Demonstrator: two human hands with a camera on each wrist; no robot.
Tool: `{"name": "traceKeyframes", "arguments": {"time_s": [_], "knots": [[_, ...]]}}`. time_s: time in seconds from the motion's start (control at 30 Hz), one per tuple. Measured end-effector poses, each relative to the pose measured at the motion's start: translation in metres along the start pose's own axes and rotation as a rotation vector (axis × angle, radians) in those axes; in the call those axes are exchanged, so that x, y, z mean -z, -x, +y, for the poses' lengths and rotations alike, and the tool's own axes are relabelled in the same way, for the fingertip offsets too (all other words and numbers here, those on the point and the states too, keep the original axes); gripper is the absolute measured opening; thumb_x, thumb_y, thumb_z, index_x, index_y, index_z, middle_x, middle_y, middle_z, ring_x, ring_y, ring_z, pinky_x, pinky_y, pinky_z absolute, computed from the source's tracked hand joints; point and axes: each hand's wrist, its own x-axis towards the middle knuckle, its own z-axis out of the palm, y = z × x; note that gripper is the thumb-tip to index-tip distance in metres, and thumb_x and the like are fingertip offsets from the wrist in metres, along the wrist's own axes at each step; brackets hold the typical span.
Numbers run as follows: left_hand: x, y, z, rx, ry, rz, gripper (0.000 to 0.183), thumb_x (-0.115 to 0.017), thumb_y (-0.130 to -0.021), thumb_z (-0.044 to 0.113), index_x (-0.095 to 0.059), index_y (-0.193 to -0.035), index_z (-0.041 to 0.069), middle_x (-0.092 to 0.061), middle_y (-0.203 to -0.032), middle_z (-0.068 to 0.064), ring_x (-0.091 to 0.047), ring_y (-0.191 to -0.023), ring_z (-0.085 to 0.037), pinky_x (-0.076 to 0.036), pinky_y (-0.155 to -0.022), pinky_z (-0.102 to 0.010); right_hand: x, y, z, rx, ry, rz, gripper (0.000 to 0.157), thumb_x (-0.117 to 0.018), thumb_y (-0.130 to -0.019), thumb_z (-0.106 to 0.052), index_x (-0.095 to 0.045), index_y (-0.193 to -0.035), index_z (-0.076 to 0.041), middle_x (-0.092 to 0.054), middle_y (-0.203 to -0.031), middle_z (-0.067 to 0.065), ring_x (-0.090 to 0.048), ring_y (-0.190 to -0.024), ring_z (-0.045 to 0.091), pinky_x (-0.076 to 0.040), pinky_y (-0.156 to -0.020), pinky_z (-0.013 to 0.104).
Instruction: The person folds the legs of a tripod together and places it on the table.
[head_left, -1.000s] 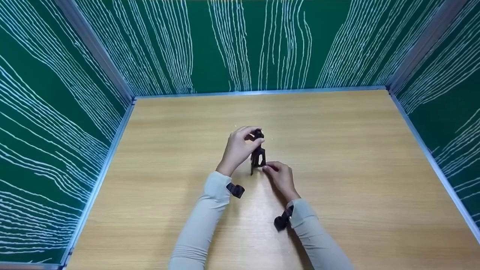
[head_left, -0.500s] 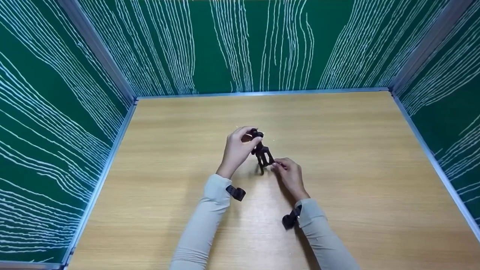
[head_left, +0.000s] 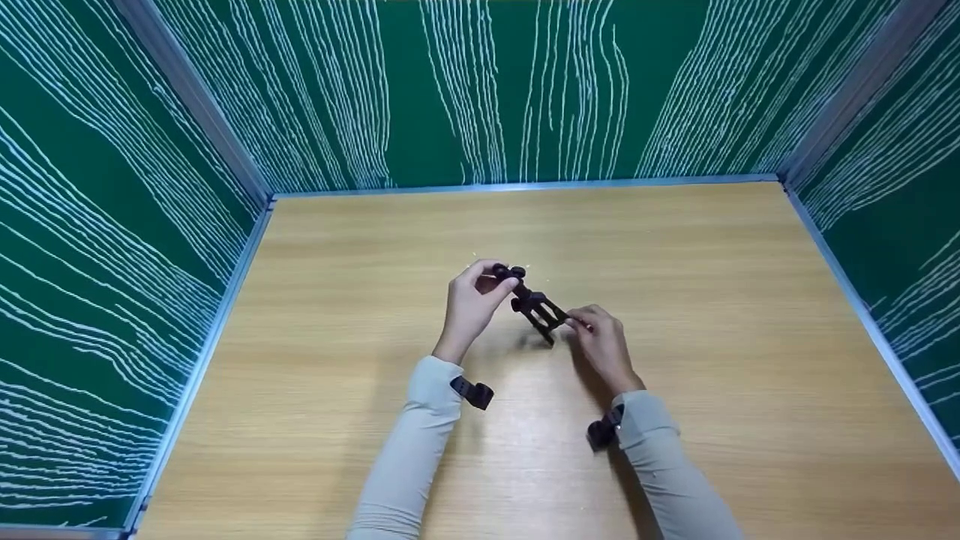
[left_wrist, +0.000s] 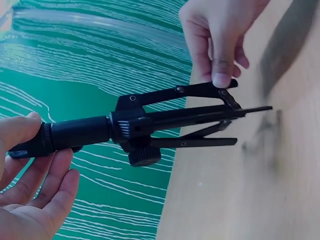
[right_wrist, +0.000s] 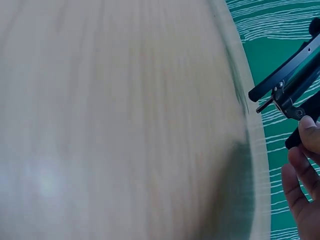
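A small black tripod (head_left: 536, 301) is held tilted over the table, its head up at the left and its legs pointing down to the right. My left hand (head_left: 471, 306) grips it at the head end, thumb and fingers around the top in the left wrist view. With thumb and fingers, my right hand (head_left: 602, 341) pinches the end of one leg. In the left wrist view the legs of the tripod (left_wrist: 190, 115) stand partly spread, linked by small braces, with a round knob on the side. The right wrist view shows the leg ends and my right thumb (right_wrist: 311, 134) pressing on one.
A light wooden table (head_left: 337, 300) lies beneath both hands. Green panels (head_left: 412, 90) with wavy white lines enclose it at the back and both sides, edged by metal rails (head_left: 525, 184). Each wrist wears a small black camera (head_left: 474, 391).
The tripod has gone from nearly upright to tilted, its leg end swinging to the right. My right hand has moved right and slightly up with the leg; my left hand stays at the head.
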Motion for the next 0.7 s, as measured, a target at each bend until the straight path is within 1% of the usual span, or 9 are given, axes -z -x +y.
{"name": "traceKeyframes", "arguments": {"time_s": [0.13, 0.3, 0.37, 0.53, 0.7], "knots": [[0.0, 0.001, -0.009, 0.016, 0.042, 0.008, 0.032, -0.076, -0.082, 0.013, -0.065, -0.106, -0.005, -0.069, -0.098, -0.015, -0.067, -0.087, -0.024, -0.057, -0.081, -0.028, 0.007, -0.002, 0.001, 0.041, 0.037, -0.023, 0.01, -0.07, -0.084, -0.001, -0.073, -0.092, 0.004, -0.07, -0.088, 0.015, -0.067, -0.083, 0.031, -0.055, -0.077, 0.042], [0.001, 0.003, -0.021, 0.054, 0.073, 0.027, 0.034, -0.076, -0.081, 0.011, -0.064, -0.107, -0.007, -0.069, -0.099, -0.015, -0.066, -0.085, -0.016, -0.056, -0.082, -0.025, 0.013, -0.005, 0.002, 0.044, 0.093, -0.052, 0.009, -0.069, -0.084, 0.001, -0.073, -0.092, 0.004, -0.07, -0.088, 0.015, -0.066, -0.084, 0.031, -0.055, -0.079, 0.041], [0.001, 0.003, -0.026, 0.073, 0.088, 0.031, 0.033, -0.076, -0.081, 0.01, -0.065, -0.107, -0.006, -0.069, -0.1, -0.016, -0.066, -0.085, -0.015, -0.056, -0.082, -0.025, 0.016, -0.006, 0.002, 0.046, 0.113, -0.057, 0.009, -0.069, -0.083, 0.002, -0.073, -0.092, 0.004, -0.069, -0.088, 0.015, -0.065, -0.084, 0.031, -0.055, -0.08, 0.042], [0.004, 0.006, -0.038, 0.112, 0.132, 0.027, 0.032, -0.075, -0.082, 0.008, -0.064, -0.109, -0.006, -0.066, -0.105, -0.018, -0.067, -0.088, -0.017, -0.057, -0.083, -0.027, 0.02, -0.009, 0.003, 0.075, 0.154, -0.063, 0.008, -0.068, -0.084, 0.003, -0.073, -0.091, 0.004, -0.068, -0.087, 0.014, -0.064, -0.084, 0.031, -0.055, -0.081, 0.04], [0.012, 0.013, -0.03, 0.139, 0.142, -0.004, 0.031, -0.071, -0.084, 0.003, -0.062, -0.11, -0.01, -0.064, -0.108, -0.02, -0.067, -0.089, -0.017, -0.056, -0.083, -0.026, 0.021, -0.011, 0.006, 0.097, 0.178, -0.068, 0.007, -0.068, -0.085, 0.004, -0.073, -0.09, 0.003, -0.067, -0.087, 0.014, -0.063, -0.085, 0.031, -0.055, -0.079, 0.04]]}}
